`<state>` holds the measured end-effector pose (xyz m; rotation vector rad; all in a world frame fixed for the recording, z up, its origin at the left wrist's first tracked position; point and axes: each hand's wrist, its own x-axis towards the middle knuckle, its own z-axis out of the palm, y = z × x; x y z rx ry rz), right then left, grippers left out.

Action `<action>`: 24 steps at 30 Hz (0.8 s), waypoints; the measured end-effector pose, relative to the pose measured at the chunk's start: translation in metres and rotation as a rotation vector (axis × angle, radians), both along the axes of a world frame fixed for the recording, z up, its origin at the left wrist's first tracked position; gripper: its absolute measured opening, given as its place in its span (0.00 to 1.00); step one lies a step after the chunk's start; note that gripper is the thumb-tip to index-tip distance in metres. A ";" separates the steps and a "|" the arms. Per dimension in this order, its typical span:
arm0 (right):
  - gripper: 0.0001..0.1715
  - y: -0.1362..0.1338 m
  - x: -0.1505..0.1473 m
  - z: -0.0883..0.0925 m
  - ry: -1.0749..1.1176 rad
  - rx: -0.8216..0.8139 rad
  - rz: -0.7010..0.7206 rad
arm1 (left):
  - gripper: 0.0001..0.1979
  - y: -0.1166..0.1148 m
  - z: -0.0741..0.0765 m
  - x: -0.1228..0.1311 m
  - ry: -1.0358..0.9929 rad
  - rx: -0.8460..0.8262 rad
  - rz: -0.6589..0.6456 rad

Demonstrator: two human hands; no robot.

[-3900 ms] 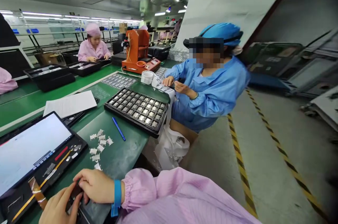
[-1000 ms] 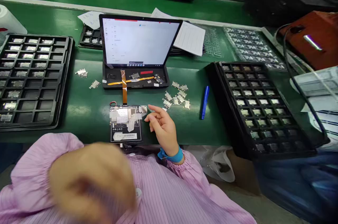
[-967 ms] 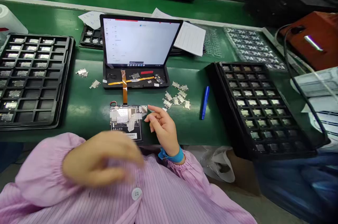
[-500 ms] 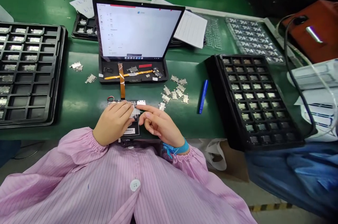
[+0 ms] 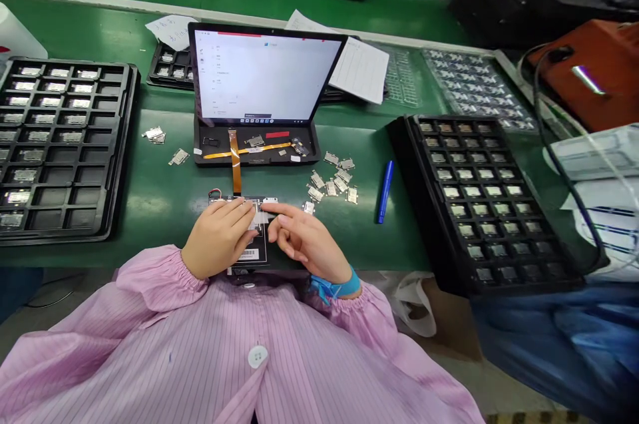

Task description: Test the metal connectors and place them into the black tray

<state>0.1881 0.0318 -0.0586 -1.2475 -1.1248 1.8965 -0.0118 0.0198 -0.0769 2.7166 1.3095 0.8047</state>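
Observation:
A small circuit board [image 5: 248, 252] with a barcode label lies at the near edge of the green bench. An orange flex cable [image 5: 233, 164] links it to a black fixture [image 5: 257, 148] holding a lit screen [image 5: 262, 78]. My left hand [image 5: 218, 237] rests on the board's left half, fingers pressing its top. My right hand [image 5: 304, 241] touches the board's upper right corner with the forefinger stretched toward a small metal part [image 5: 270, 201]. Several loose metal parts [image 5: 333, 179] lie just right of the board.
A black compartment tray [image 5: 54, 144] with metal parts lies at left, another tray [image 5: 492, 201] at right. A blue pen [image 5: 384, 191] lies between the loose parts and the right tray. Papers [image 5: 357, 68] sit behind the screen. An orange machine [image 5: 589, 74] stands far right.
My left hand came down from in front of my chest onto the board. My right hand moved in to the board's upper right corner. The view swung from a co-worker back to the bench.

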 end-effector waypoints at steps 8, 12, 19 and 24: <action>0.13 0.008 -0.002 -0.011 -0.831 0.750 -0.034 | 0.14 0.000 0.001 -0.003 0.004 -0.005 -0.012; 0.04 0.006 0.001 -0.012 -0.767 0.717 -0.088 | 0.13 0.000 0.008 0.001 -0.027 -0.102 0.008; 0.06 -0.019 -0.001 -0.003 -0.313 0.427 -0.129 | 0.05 0.009 0.032 0.022 -0.387 -0.580 0.059; 0.12 -0.023 0.011 0.000 -0.399 0.502 -0.069 | 0.03 0.012 0.038 0.029 -0.449 -0.785 0.065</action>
